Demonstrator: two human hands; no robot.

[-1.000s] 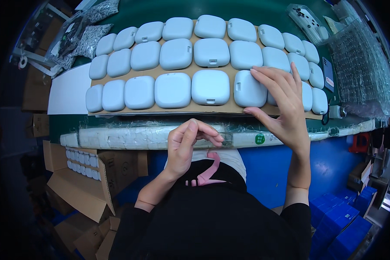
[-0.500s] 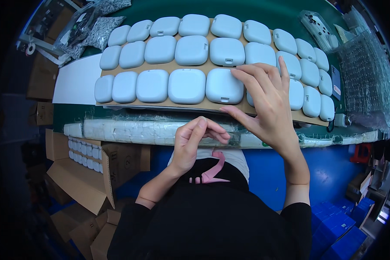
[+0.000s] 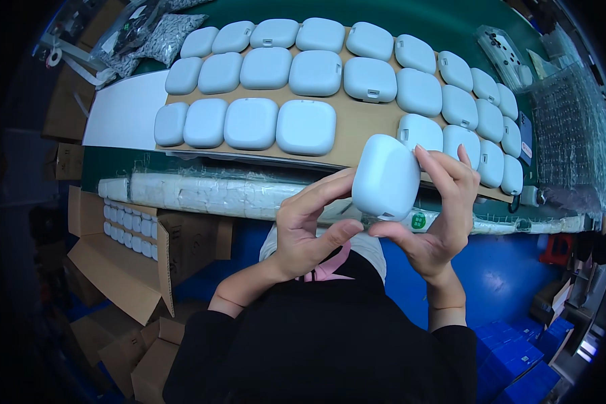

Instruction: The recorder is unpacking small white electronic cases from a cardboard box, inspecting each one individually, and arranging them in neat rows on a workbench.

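Note:
My right hand (image 3: 444, 215) pinches a white rounded-square plastic case (image 3: 386, 176) above the front edge of the table. Its fingers are at the case's right side, and the thumb is under the lower edge, near a small slot. My left hand (image 3: 310, 225) is close by on the case's left, fingers stretched towards that side and thumb apart. Its fingertips are partly hidden at the case, so contact is unclear. Behind the hands, similar white cases (image 3: 306, 128) lie in three rows on a brown cardboard sheet (image 3: 363, 128), with a gap in the nearest row.
The green table (image 3: 424, 15) has a plastic-wrapped front edge (image 3: 209, 196). Bagged parts (image 3: 172, 37) lie far left, above a white sheet (image 3: 124, 111). Clear plastic trays (image 3: 572, 128) are stacked at right. An open carton (image 3: 118, 269) holding white pieces stands lower left; blue boxes (image 3: 518, 357) lower right.
My right hand has lifted a white case out of the nearest row and brought it towards me, tilting it. My left hand has moved right and spread its fingers beside the case.

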